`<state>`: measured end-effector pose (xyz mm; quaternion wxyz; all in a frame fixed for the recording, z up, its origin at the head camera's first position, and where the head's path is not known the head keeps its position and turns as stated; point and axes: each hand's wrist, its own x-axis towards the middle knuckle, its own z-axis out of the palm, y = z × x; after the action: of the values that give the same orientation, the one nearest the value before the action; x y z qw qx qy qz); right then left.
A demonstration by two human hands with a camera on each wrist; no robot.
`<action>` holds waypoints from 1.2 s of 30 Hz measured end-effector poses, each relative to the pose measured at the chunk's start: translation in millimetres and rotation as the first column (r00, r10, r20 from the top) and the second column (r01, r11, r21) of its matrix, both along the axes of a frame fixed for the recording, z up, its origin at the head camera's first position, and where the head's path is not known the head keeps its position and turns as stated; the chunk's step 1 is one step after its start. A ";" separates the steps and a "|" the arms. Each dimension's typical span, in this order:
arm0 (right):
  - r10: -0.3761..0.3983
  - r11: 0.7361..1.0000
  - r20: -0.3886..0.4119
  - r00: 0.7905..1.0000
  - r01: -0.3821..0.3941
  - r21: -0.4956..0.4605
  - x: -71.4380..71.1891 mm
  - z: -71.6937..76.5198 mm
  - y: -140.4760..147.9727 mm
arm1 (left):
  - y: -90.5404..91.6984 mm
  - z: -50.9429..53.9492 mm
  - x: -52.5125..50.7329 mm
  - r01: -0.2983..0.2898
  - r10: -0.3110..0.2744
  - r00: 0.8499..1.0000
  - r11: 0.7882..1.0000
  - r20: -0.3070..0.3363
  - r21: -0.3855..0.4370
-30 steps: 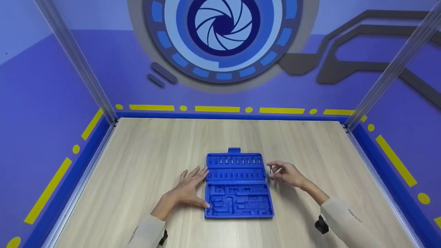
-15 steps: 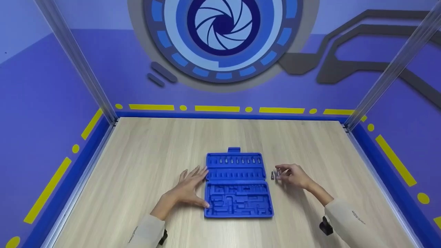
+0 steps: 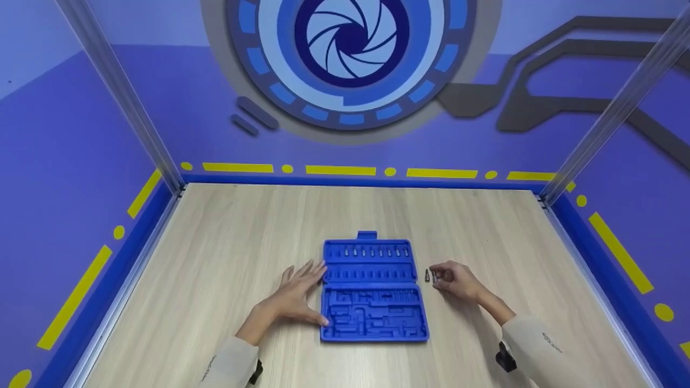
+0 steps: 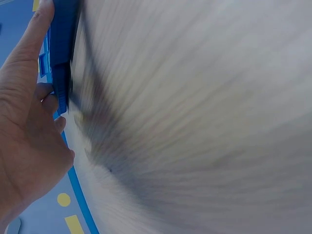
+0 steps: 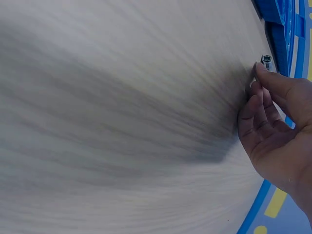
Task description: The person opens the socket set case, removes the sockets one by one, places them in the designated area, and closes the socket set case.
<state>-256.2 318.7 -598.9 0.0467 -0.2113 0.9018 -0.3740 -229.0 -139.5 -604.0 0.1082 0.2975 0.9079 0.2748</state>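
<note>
An open blue plastic tool case [image 3: 369,312] lies on the wooden table. My left hand [image 3: 295,296] spreads along its left side, thumb at the lower tray and fingertips at the lid; the left wrist view shows the hand [image 4: 31,122] against the case wall [image 4: 62,39]. Right of the case, my right hand [image 3: 458,281] pinches a small metal socket bit [image 3: 435,276] by the table top. Another socket bit [image 3: 427,275] stands between that hand and the case. In the right wrist view its square-holed end [image 5: 266,59] shows beyond the fingertips, while the pinched bit is mostly hidden.
A row of several small metal bits [image 3: 380,251] sits in the lid's upper slots. Below it are moulded recesses [image 3: 369,274]. Blue panels [image 3: 345,156] and metal posts [image 3: 145,102] bound the wooden table [image 3: 259,231] at the back and sides.
The right hand has let go of one socket bit beside the case, moved slightly right, and now holds another one lower, nearer the table. The left hand and the case have stayed put.
</note>
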 end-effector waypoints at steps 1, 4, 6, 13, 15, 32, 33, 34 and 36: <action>-0.006 1.000 0.003 1.000 0.006 0.001 -0.6 -0.5 -0.6 | 0.1 0.1 -0.1 -0.001 0.001 1.000 1.000 -0.003 0.001; -0.010 1.000 0.012 1.000 0.010 0.003 -2.4 -1.6 -1.8 | 0.5 0.4 -0.1 0.002 -0.002 1.000 1.000 -0.007 0.000; -0.009 1.000 0.023 1.000 0.009 0.004 -3.3 -1.4 -2.1 | 0.8 0.7 0.0 0.006 -0.006 1.000 1.000 -0.010 0.000; -0.007 1.000 0.056 0.998 0.008 -0.002 -3.8 0.3 -2.7 | 2.0 3.8 0.5 0.012 -0.013 1.000 0.999 -0.005 -0.034; -0.009 1.000 0.060 0.998 0.009 -0.003 -4.4 0.4 -3.6 | 2.4 5.2 0.5 0.011 -0.011 1.000 0.999 -0.002 -0.046; 0.050 0.999 0.014 0.999 -0.050 0.012 -11.0 25.7 -1.9 | 0.3 2.8 0.4 -0.001 -0.002 0.995 0.999 0.100 0.035; 0.054 0.998 0.013 0.998 -0.054 0.011 -12.6 28.5 -3.5 | -0.1 2.7 0.1 0.000 -0.004 0.995 0.999 0.104 0.038; 0.062 0.998 0.011 0.998 -0.062 0.011 -14.6 31.1 -5.6 | -0.4 3.0 -0.1 0.001 -0.006 0.994 0.999 0.110 0.042; 0.072 0.997 0.021 0.997 -0.072 0.005 -18.2 36.2 -11.3 | -0.9 3.6 -0.1 0.002 -0.007 0.993 0.999 0.121 0.048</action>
<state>-274.4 307.3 -562.6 0.0700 -0.2397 0.8941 -0.3718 -229.2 -140.4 -600.3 0.1567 0.2848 0.8921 0.3138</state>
